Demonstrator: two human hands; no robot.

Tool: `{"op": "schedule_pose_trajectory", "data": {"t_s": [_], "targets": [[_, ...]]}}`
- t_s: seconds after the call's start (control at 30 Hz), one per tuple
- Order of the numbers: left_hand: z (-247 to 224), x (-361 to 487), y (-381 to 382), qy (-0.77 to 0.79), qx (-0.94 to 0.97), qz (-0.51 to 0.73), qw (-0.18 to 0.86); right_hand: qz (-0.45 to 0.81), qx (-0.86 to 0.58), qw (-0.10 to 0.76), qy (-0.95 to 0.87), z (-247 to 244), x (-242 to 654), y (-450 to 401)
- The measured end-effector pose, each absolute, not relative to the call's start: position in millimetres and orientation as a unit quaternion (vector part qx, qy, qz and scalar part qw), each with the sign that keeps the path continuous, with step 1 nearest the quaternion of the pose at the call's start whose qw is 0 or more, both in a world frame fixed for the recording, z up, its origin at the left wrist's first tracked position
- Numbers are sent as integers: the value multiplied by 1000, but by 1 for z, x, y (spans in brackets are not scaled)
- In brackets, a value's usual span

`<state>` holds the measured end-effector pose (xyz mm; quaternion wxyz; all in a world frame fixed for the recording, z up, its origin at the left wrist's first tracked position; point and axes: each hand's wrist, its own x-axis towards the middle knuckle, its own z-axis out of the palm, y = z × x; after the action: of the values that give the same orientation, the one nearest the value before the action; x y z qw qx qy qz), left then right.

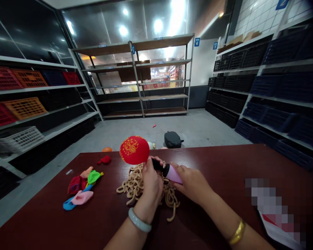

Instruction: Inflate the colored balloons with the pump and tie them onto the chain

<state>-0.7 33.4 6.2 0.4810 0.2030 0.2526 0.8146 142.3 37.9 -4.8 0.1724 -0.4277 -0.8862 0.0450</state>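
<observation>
My left hand (152,182) is closed around the neck of a partly inflated red balloon (134,150) with a gold print, at the black end of a balloon pump (174,174). The balloon stands up to the left of the fingers. My right hand (194,182) wraps round the pump's lilac body from the right. The balloon's neck and the pump's tip are hidden by my left fingers. Below both hands lies a tangled heap of beige rope-like strands (133,184), one loose end trailing toward me.
Limp balloons (82,198) in several colours lie on the dark red table (211,222) at left, with a red one (104,160) behind them. A partly blurred flat object (279,222) is at right. Beyond the table are a dark grey bag-like object (173,139) and shelves (139,100).
</observation>
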Motion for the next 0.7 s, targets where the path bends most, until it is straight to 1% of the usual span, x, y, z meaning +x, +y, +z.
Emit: {"op": "schedule_pose_trajectory", "data": {"t_s": [0.2,0.4,0.53,0.63,0.7], "targets": [[20,-51,42,259,190,842,433,84,-412,176,-890,-6,142,40],[36,-108,41,259,184,874,367,78,-400,174,-896,-7,152,46],[37,-104,41,247,196,880,356,53,-407,170,-896,-10,156,48],[31,-85,45,238,197,883,352,27,-418,157,-894,-10,156,47],[24,-66,46,239,192,877,368,17,-423,151,-893,-9,153,45]]}}
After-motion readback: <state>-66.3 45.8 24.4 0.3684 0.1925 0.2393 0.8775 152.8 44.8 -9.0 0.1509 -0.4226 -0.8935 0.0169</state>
